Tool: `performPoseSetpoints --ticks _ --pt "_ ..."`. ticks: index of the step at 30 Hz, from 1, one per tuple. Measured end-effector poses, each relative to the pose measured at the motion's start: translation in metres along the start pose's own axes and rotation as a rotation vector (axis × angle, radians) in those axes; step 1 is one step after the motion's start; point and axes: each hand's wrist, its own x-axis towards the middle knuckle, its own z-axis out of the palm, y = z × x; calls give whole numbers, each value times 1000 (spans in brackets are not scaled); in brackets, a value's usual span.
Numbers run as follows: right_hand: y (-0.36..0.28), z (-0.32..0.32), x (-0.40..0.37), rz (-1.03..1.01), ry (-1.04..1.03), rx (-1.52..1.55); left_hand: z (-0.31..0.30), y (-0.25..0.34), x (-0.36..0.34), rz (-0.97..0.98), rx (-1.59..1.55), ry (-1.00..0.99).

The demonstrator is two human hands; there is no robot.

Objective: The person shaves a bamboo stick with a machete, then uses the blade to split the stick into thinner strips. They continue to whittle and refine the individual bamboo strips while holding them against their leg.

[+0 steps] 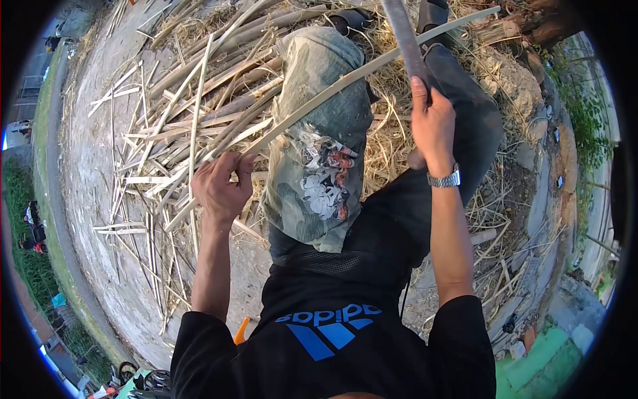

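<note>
Across the knee cloth [319, 166]: bamboo strip [332, 86] and blade [404, 36]
Left hand [218, 187] fingers close around the strip's near end; its long axis runs up-right, crossing the blade gripped in the right hand [433, 126].

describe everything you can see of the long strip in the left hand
The strip is long, thin, flat and pale, like split bamboo or cane. It runs in one unbroken, slightly bowed line from lower left to the upper right. The left hand has its fingers closed around the near end. The middle passes over the patterned cloth draped on the knee. Further up it crosses the grey blade held by the right hand. Whether the blade bites into it cannot be told.
</note>
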Motion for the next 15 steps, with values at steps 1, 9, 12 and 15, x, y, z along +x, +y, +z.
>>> performPoseSetpoints --ticks 1,9,12,15 --pt "-12 6 -11 -21 -27 18 3 0 2 13 7 2" --pt "-29 18 -53 -153 -176 108 -14 -18 -20 -153 -121 -98" --pt "23 -25 1 74 35 161 -32 -39 -33 -314 -229 -281" --pt "22 -63 16 339 40 609 -44 -59 -40 -369 -316 -425"
